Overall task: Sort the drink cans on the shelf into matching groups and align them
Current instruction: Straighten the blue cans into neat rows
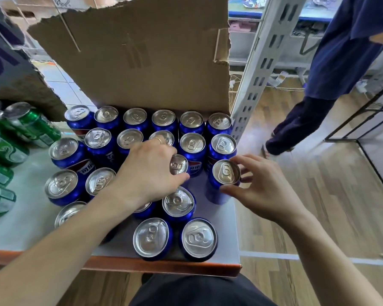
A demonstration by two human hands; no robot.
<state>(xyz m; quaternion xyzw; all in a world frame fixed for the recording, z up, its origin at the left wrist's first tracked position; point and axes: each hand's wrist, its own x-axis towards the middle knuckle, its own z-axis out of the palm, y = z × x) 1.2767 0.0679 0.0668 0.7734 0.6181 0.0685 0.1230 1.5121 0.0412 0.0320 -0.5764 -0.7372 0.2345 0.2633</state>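
While both hands work inside the blue block, I judge the sorting mostly finished and the lining-up about half done. My left hand (148,171) curls its thumb and fingers round the centre can (178,164). My right hand (261,186) pinches the rim of the edge can (226,173) between the thumb and spread fingertips. Beyond my fingertips, the blue cans (164,118) stand in two fairly tidy rows against the cardboard flap (142,62). Nearer my wrists they are loose and staggered, with gaps. Well off to the left of my left knuckles, the green cans (34,125) sit as their own group on the shelf (20,228), though I cannot tell how straight they stand. What's left, I reckon, is closing up the near rows and squaring off the green ones.
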